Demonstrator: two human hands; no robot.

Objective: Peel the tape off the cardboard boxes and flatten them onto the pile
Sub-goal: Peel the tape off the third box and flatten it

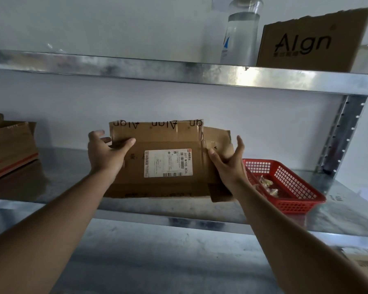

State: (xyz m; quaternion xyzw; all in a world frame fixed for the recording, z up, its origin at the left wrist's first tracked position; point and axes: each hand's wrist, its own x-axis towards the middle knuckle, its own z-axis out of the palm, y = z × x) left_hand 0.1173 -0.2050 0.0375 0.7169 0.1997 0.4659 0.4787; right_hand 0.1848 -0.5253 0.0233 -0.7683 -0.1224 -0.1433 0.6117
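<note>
A flattened cardboard box (168,160) is held above the middle metal shelf (179,211), its long axis running left to right and its broad face turned toward the camera. The printed "Algn" lettering along its top edge reads upside down, and the white shipping label (165,163) sits near the centre, its text turned sideways. Clear tape (201,136) shows along the right fold. The left hand (106,154) holds the box's left edge, thumb laid across the front. The right hand (229,162) supports the right edge from behind, fingers spread wide and upward, thumb on the front. Right of the box, a red basket (285,185) rests on the shelf.
</note>
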